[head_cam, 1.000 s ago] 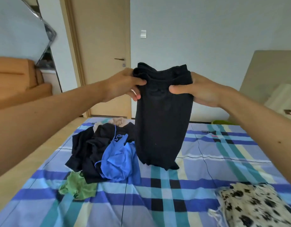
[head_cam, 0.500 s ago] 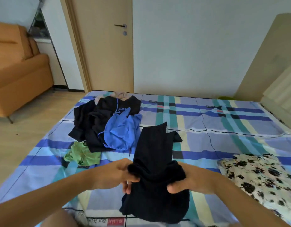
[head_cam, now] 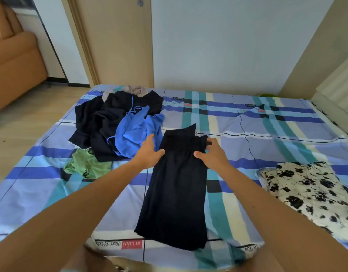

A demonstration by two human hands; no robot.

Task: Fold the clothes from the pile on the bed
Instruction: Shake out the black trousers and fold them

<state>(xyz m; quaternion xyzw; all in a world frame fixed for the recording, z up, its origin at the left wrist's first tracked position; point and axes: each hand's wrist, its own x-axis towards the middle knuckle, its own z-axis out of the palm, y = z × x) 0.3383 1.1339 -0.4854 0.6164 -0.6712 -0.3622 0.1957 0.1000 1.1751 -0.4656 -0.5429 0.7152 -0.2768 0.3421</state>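
One bed point(head_cam: 267, 122) with a plaid sheet holds all the clothes. Far left, off the bed, an orange sofa point(head_cam: 16, 61) stands on the wood floor. On the left part of the bed sits the pile point(head_cam: 102, 122): mostly black pieces, a blue top point(head_cam: 136, 132) on its right side, a green piece point(head_cam: 85, 165) sticking out at the near edge, a bit of beige at the far end. Just right of the pile is the left hand point(head_cam: 149, 154), fingers straight and spread over the edge of the blue top, gripping nothing, thumb touching the left edge of the black garment point(head_cam: 179, 189). That garment lies flat in a long narrow strip down the middle of the bed, apart from the pile, near end close to the bed's front edge, far end between the two hands. The right hand point(head_cam: 212, 156) rests on the garment's upper right part, thumb on the cloth, fingers reaching to the far right corner, loose and not clenched. Further right, well apart from the garment, a white piece with black flowers point(head_cam: 310, 191) lies near the bed's right edge.
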